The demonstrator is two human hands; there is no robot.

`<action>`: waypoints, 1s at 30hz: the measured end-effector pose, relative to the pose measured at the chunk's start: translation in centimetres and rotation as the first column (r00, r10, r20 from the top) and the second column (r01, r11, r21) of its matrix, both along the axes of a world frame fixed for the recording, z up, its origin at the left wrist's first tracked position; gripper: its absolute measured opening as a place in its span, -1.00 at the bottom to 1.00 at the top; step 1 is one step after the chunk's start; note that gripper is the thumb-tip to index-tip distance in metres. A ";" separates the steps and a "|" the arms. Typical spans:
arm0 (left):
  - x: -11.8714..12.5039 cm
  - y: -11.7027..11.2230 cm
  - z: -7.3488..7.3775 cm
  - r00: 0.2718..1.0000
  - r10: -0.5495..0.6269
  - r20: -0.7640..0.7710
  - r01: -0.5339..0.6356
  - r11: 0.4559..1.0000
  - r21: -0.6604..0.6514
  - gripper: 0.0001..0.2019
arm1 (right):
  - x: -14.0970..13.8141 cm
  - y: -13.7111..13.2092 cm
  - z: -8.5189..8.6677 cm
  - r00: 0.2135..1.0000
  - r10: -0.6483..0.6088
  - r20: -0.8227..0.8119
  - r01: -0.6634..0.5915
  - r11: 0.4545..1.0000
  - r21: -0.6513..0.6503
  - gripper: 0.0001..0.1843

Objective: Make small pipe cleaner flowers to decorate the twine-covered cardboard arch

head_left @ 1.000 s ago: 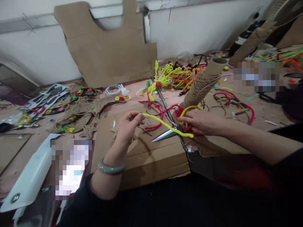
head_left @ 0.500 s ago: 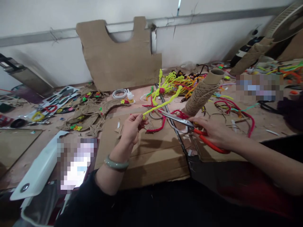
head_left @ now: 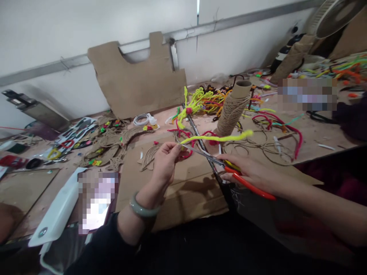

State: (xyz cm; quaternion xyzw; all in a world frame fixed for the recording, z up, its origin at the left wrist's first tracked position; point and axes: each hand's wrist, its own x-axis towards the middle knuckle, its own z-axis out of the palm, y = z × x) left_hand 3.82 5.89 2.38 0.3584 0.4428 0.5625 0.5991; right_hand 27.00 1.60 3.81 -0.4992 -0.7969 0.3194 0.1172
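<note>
Well left of the fingers lie flat twine shapes (head_left: 114,163), made of brown, hairy cord with bright knotted trims, and nearer to them sits an arched twine piece (head_left: 134,133) with ridges running along its curve. Just left of the fingertips, on the corrugated cardboard (head_left: 189,187), a fan-shaped cord piece (head_left: 150,156) spreads in fine ribs. The left hand (head_left: 165,162), above a smooth, pale green bangle (head_left: 143,210), has thumb and forefinger pinched narrow on the end of a yellow stem (head_left: 222,137), fuzzy and softly bent, which runs rightward from that pinch to a free tip beyond the blades. Behind the fingertips, a bunch of looped yellow stems (head_left: 197,101) stands out fluffy against a darker heap. The 2 slim steel blades of the scissors (head_left: 233,172) point at the pinch; whether they touch the stem I cannot tell. The step looks like trimming or placing the stem, and a cut would call for a firm pinch with skin clear of the steel. Beyond the right fingers leans a stiff tube (head_left: 233,110) wound with coarse twine. The right hand (head_left: 248,168) is curled around the glossy orange-red handles, and farther right of its fingers curves a plush crimson stem (head_left: 298,142).
</note>
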 end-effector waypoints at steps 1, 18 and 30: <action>0.3 -0.1 0.0 1.000 -0.004 -0.012 0.004 1.000 0.004 -0.67 | 0.1 -0.2 -0.1 1.000 0.000 -0.018 0.000 1.000 -0.003 -0.42; 4.5 -0.1 -2.1 0.977 -0.092 -0.194 0.106 0.993 0.060 -0.83 | 3.4 -2.1 -3.8 0.997 -0.076 0.034 0.072 0.992 0.106 -0.54; -2.1 1.5 -0.5 0.892 0.153 -0.426 -0.061 0.973 0.223 -0.77 | 4.2 -0.1 -1.7 0.933 -0.220 0.285 0.189 0.973 0.133 -0.47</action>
